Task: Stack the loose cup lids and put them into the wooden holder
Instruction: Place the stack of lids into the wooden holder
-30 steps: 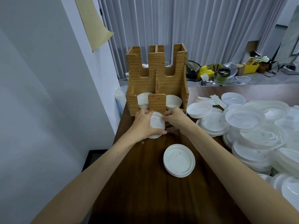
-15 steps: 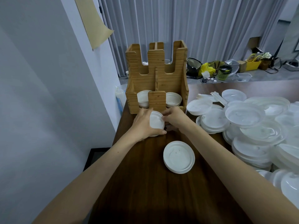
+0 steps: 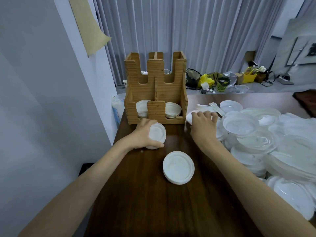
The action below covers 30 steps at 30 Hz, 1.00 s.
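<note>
Right hand (image 3: 203, 124) swung to the loose pile (image 3: 256, 134), gripping an edge lid (image 3: 189, 118); left hand (image 3: 143, 135) clasps small stack (image 3: 158, 132).

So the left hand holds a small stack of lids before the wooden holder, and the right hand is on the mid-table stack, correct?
Not quite: in the head view the right hand curls over a loose lid beside the pile, right of the wooden holder; the mid-table stack lies untouched. The left hand does hold its small stack.
</note>
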Tool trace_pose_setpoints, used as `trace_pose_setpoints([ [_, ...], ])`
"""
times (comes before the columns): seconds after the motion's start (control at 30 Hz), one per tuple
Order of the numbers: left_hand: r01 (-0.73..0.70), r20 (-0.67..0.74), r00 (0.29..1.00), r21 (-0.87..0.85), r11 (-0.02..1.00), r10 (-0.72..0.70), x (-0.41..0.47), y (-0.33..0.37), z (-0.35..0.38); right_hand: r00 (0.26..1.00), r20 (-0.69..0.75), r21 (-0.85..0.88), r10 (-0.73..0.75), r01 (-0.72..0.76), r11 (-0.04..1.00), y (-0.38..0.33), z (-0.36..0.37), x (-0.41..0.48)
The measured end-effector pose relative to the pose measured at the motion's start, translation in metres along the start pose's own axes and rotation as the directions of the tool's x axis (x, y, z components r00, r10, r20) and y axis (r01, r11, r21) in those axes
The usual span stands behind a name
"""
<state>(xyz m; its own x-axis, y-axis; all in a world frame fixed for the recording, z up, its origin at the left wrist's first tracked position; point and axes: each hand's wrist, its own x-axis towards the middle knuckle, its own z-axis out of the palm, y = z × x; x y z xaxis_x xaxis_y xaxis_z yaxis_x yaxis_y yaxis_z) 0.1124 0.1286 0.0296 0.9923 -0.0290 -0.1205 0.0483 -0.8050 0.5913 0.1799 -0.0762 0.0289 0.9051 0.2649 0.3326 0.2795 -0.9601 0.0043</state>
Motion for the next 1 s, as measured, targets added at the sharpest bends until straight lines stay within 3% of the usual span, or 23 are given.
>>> trace_pose_setpoints([
  [0.1, -0.004, 0.017, 1.0, 0.024, 1.0, 0.004, -0.001, -0.004, 0.001, 0.998, 0.058, -0.099, -0.031, 0.037, 0.994, 0.006, -0.008, -0.006],
  [0.2, -0.071, -0.1, 0.992, 0.047, 0.996, 0.075, -0.001, 0.003, 0.0, 0.994, -0.059, -0.116, -0.087, 0.08, 0.99, 0.01, -0.011, -0.015],
  [0.27, -0.145, -0.187, 0.971, 0.042, 0.989, 0.15, 0.001, 0.011, -0.004, 0.977, -0.193, -0.023, -0.094, 0.092, 0.996, 0.011, -0.013, -0.021],
  [0.37, -0.266, -0.214, 0.938, 0.056, 0.962, 0.272, 0.002, 0.024, -0.005, 0.934, -0.344, 0.271, -0.091, 0.192, 0.943, 0.008, -0.017, -0.027],
  [0.5, -0.383, -0.241, 0.899, -0.026, 0.923, 0.366, 0.003, 0.032, 0.005, 0.943, -0.301, 0.575, -0.144, 0.3, 0.761, 0.001, -0.028, -0.035],
  [0.6, -0.513, -0.466, 0.749, 0.042, 0.857, 0.471, 0.0, 0.027, 0.011, 0.988, -0.113, 0.808, -0.104, 0.152, 0.569, 0.0, -0.036, -0.037],
  [0.7, -0.534, -0.576, 0.638, 0.148, 0.832, 0.512, -0.005, 0.014, 0.015, 0.994, 0.077, 0.988, -0.077, -0.066, 0.143, -0.004, -0.041, -0.035],
  [0.77, -0.518, -0.597, 0.619, 0.178, 0.837, 0.51, -0.01, 0.01, 0.013, 0.962, 0.261, 0.944, -0.079, -0.271, -0.186, -0.01, -0.043, -0.031],
  [0.8, -0.503, -0.601, 0.613, 0.203, 0.84, 0.513, -0.013, 0.008, 0.012, 0.942, 0.321, 0.896, -0.102, -0.337, -0.29, -0.014, -0.044, -0.029],
  [0.87, -0.477, -0.586, 0.625, 0.236, 0.847, 0.515, -0.02, 0.006, 0.009, 0.933, 0.342, 0.882, -0.112, -0.36, -0.304, -0.022, -0.043, -0.026],
  [1.0, -0.414, -0.481, 0.723, 0.272, 0.869, 0.495, -0.027, 0.001, 0.001, 0.954, 0.267, 0.944, -0.135, -0.287, -0.16, -0.034, -0.035, -0.021],
])
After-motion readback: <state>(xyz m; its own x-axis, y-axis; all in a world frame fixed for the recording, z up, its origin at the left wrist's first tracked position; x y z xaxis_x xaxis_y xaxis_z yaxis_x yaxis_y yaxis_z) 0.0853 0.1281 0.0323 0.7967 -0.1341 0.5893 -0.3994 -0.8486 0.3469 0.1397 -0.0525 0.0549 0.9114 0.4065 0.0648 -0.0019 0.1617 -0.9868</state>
